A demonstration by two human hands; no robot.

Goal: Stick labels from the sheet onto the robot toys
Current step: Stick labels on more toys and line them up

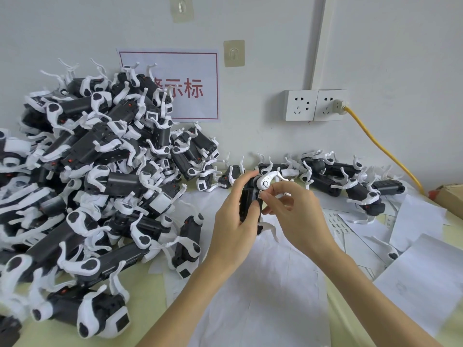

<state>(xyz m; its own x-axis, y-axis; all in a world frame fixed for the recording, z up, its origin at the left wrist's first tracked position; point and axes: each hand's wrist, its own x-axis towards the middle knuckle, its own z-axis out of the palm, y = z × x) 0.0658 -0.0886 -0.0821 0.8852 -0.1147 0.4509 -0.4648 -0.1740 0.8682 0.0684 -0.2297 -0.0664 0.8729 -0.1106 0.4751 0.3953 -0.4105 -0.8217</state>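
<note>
Presently the robot toy (250, 196) is held above the worktop (155, 291), left hand (233, 221) clamped round its dark body, right hand (293, 211) pinching a small label (261, 194) against it. Judged light, rigid; white legs look fragile, so grip the body. Label sheet (337, 221) lies right.

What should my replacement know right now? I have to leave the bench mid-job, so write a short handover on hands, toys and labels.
Left hand grips the robot toy upright above the table.
Right hand pinches a small label against the toy's side, not yet pressed flat.
Label sheets lie at the right.
Large pile at the left and a row along the wall; which are labelled cannot be told.
Left: finish this label, carry on.
</note>
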